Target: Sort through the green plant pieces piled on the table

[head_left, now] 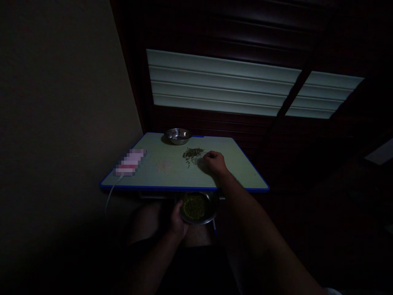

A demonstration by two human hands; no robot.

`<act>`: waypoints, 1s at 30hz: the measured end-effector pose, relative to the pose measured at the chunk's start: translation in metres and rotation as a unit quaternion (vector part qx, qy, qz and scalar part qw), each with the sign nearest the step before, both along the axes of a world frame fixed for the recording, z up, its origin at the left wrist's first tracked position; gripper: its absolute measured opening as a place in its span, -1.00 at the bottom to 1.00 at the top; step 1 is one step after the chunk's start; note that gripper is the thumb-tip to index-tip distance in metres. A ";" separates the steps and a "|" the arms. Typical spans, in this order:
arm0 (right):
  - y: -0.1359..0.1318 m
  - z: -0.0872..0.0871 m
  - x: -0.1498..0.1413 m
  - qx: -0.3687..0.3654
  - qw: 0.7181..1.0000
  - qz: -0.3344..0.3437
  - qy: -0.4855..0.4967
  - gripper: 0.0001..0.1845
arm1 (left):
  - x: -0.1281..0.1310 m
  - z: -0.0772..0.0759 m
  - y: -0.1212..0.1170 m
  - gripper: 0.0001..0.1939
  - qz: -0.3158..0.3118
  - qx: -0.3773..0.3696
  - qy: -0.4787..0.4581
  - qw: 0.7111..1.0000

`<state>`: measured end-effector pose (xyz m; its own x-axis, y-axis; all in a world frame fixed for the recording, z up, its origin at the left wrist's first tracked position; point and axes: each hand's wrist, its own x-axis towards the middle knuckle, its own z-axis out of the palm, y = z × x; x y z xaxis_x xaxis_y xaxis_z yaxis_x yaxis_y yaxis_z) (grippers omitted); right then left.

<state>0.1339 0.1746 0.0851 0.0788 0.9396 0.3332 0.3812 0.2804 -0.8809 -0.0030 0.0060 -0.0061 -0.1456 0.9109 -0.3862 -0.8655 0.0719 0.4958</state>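
My left hand grips the rim of a metal bowl over my lap, just below the table's near edge. Small green grains that look like mung beans lie inside it. Above the tabletop, my right hand has its fingers curled and pressed together; whatever is in them is hidden or too small to see. Just left of these fingers is a loose pile of small dark grains, a few scattered toward me.
The small pale table has a blue edge. A second metal bowl stands at its back. A blurred pink-and-white device lies at the left, its white cable hanging over the edge. Behind is a dark slatted panel; a wall is at left.
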 end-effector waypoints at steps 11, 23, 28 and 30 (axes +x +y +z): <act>0.003 -0.003 0.002 -0.007 1.000 0.004 -0.017 -0.86 | 0.000 -0.001 0.000 -0.71 -0.007 0.008 -0.001 1.000; -0.002 0.001 -0.001 -0.002 1.000 0.000 -0.024 -0.82 | -0.001 -0.005 0.001 -0.73 -0.003 0.002 0.006 1.000; -0.001 0.000 0.000 -0.006 1.000 0.019 -0.012 -0.84 | -0.001 -0.005 0.002 -0.73 -0.002 0.008 0.004 1.000; 0.000 -0.001 0.000 -0.009 1.000 0.021 -0.012 -0.84 | -0.001 -0.005 0.002 -0.72 0.001 0.008 0.004 1.000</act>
